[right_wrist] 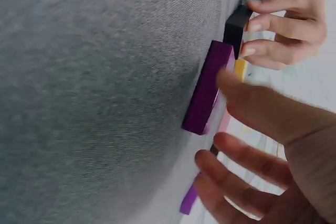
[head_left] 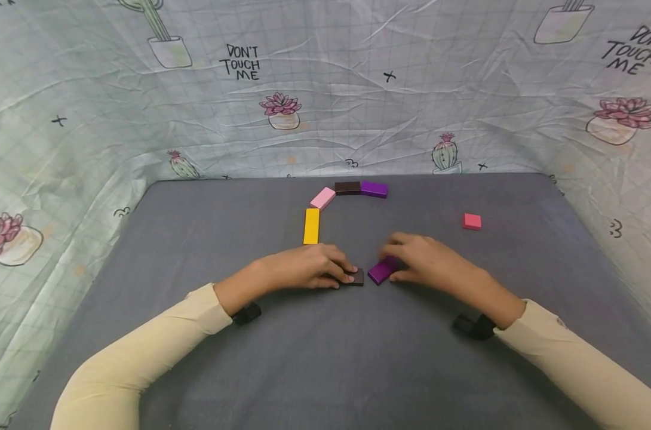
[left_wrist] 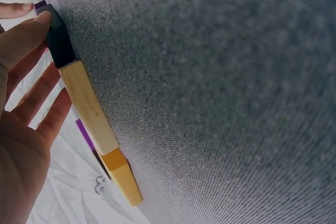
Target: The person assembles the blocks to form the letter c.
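Observation:
My left hand (head_left: 309, 266) grips a small black block (head_left: 358, 277) on the grey table, with the thumb on the near side. A pale wood-coloured block (left_wrist: 92, 108) touches the black one's other end in the left wrist view; my hand covers it in the head view. Just right of the black block lies a purple block (head_left: 380, 272), set at a slant. My right hand (head_left: 427, 260) is over its right end, the thumb beside it. In the right wrist view the fingers (right_wrist: 247, 156) are spread, apart from the purple block.
Beyond my left hand, a yellow block (head_left: 312, 226), a pink block (head_left: 322, 198), a dark brown block (head_left: 347, 189) and another purple block (head_left: 374, 189) form a curved line. A red-pink block (head_left: 472, 221) lies alone at right. Printed cloth (head_left: 336, 131) hangs behind the table.

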Tool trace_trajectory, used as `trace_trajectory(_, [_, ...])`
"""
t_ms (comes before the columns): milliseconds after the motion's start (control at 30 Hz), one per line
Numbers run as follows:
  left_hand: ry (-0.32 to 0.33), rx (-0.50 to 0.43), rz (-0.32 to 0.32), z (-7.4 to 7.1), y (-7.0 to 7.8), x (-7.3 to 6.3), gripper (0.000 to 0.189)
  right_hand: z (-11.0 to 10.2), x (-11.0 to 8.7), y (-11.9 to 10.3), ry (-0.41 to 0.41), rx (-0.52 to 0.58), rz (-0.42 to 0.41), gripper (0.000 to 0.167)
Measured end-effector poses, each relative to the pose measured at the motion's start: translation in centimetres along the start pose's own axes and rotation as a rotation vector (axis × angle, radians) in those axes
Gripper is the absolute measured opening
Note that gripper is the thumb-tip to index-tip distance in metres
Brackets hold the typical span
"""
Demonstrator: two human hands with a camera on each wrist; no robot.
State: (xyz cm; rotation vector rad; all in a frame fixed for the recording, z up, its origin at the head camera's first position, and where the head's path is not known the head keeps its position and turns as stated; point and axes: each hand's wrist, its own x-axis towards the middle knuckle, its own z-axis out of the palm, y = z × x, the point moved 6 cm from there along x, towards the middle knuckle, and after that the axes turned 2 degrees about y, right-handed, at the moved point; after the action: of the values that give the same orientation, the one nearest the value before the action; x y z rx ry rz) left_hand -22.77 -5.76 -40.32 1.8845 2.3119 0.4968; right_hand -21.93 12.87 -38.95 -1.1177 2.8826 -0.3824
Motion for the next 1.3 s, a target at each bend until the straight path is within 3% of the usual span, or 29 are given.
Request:
trace_trajectory(100, [0.0, 0.001, 0.002, -0.03, -0.01, -0.01, 0.028, 0.04, -0.21, 0.1, 0.037, 0.0, -0.049, 0.025])
trace_trajectory(367, [0.002, -0.002, 0.003, 0.09, -0.04, -0.06, 0.028, 0.44, -0.3, 0.21, 0.115, 0.062, -0.07, 0.019])
trace_trajectory(933, [-0.015, -0.018, -0.007, 0.42, -0.34, 0.01, 0.027, 0.5, -0.2, -0.15, 0.108, 0.083, -0.099, 0.014])
trace_trajectory(1300, [-0.015, -0.041, -0.007, 0.27, -0.28, 0.16, 0.027, 0.77, -0.43, -0.22, 0.07, 0.073, -0.071, 0.012])
